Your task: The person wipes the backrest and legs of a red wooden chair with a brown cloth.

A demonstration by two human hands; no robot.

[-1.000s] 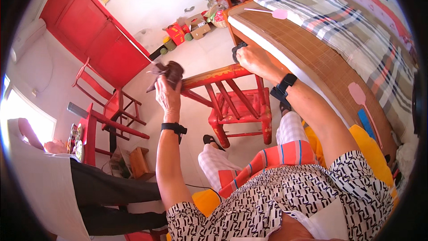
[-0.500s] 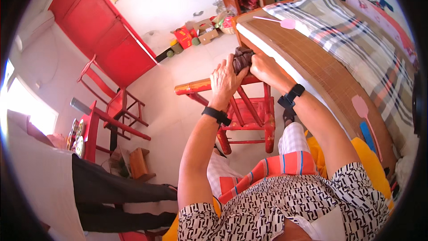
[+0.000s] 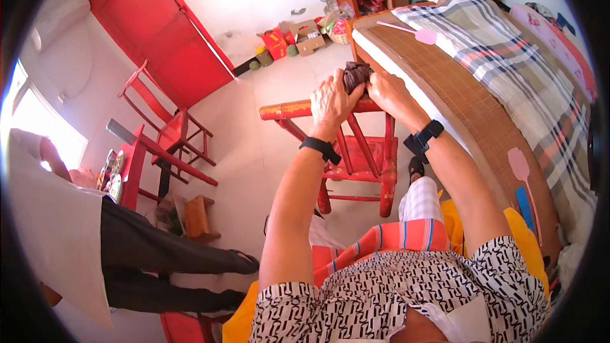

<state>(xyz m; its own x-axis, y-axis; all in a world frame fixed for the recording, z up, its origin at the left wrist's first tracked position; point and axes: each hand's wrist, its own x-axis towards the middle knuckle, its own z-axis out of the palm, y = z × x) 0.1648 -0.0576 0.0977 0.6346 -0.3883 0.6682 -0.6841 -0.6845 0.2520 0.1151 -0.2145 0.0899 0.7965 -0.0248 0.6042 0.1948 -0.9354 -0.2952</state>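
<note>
Red chair point(image 3: 365, 150): just left of bed point(image 3: 454, 86). Top rail point(image 3: 284, 111): end away from bed uncovered, paint worn; looks like work's underway, but finish doesn't show what's done or left. Left hand point(image 3: 332, 105) grips cloth near rail's bed-side end. Right hand point(image 3: 389, 93) curled closed, bedward of it; can't tell what it holds. Dark cloth point(image 3: 354, 77): bunched between hands, none on seat.

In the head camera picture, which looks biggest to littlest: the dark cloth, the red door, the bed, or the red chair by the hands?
Largest to smallest, as they look here:
1. Bed
2. Red door
3. Red chair
4. Dark cloth
</note>
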